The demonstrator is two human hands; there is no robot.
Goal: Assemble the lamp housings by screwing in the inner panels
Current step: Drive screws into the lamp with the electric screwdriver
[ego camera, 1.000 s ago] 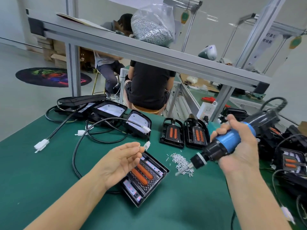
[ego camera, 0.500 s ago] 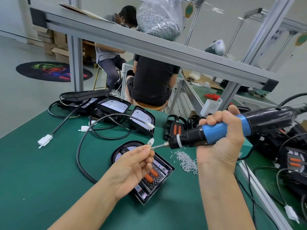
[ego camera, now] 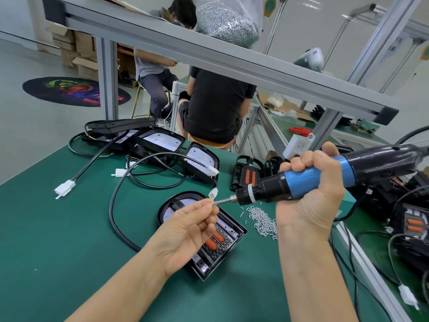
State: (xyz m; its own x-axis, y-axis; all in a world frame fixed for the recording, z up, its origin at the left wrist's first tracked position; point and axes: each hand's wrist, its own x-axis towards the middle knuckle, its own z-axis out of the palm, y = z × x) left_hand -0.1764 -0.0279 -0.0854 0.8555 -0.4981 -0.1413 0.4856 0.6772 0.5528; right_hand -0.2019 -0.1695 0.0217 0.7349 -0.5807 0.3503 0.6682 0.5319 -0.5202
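head view looks down on my two hands over the green bench (ego camera: pixel 58 240). my left hand (ego camera: pixel 185 231) pinches a small screw (ego camera: pixel 211 204) between thumb and fingertip, and my right hand (ego camera: pixel 311 194) is wrapped tight round the blue grip of the electric screwdriver (ego camera: pixel 301 182), held nearly level so its bit (ego camera: pixel 221 201) meets the screw. the lamp housing (ego camera: pixel 209 238) i'm working on lies open on the bench just below my left hand, its inner panel (ego camera: pixel 214 239) with two orange strips facing up; its black cable (ego camera: pixel 120 205) loops off to the left. the loose screw pile (ego camera: pixel 262 220) sits just beside the housing on the right. to do this well, i think i should seat the screw head squarely on the bit before letting go, keep the tool steady, then tip it upright over a panel hole and press straight down so the screw doesn't cross-thread or drop. more housings (ego camera: pixel 162 145) wait at the far side of the bench.
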